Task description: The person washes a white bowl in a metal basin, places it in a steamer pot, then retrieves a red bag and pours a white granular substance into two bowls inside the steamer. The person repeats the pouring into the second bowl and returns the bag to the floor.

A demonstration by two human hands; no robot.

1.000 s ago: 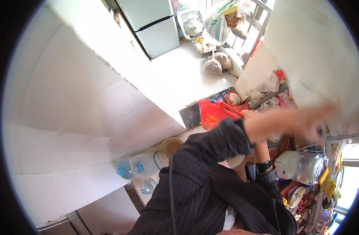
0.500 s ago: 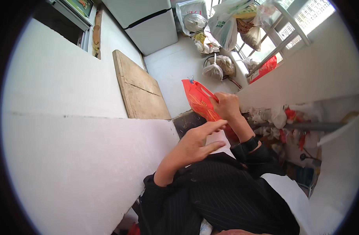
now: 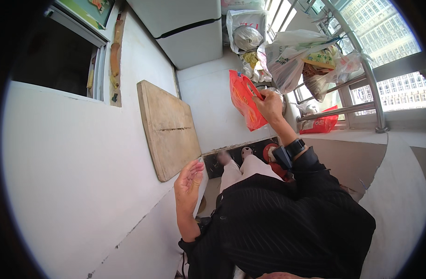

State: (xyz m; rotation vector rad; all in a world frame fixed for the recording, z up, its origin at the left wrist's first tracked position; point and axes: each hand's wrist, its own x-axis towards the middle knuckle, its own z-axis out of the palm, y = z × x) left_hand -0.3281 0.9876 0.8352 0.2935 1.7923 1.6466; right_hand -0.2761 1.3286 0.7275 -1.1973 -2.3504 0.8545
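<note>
Right arm (image 3: 283, 130) is stretched way out front, right hand (image 3: 270, 105) curled into a solid grip, back of it showing. Left forearm (image 3: 188, 225) just points ahead, left hand (image 3: 189, 180) kinda loose, fingers half bent.

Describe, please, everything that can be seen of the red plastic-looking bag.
The red, thin, glossy plastic-looking bag looks rather flat and slightly creased, with yellow-orange marks on its face. A red handle loop runs along its upper right side, and a small blue piece shows at its top. The person's right grip holds it by the handle, tilted, above the pale floor. Its contents, if any, cannot be seen.
</note>
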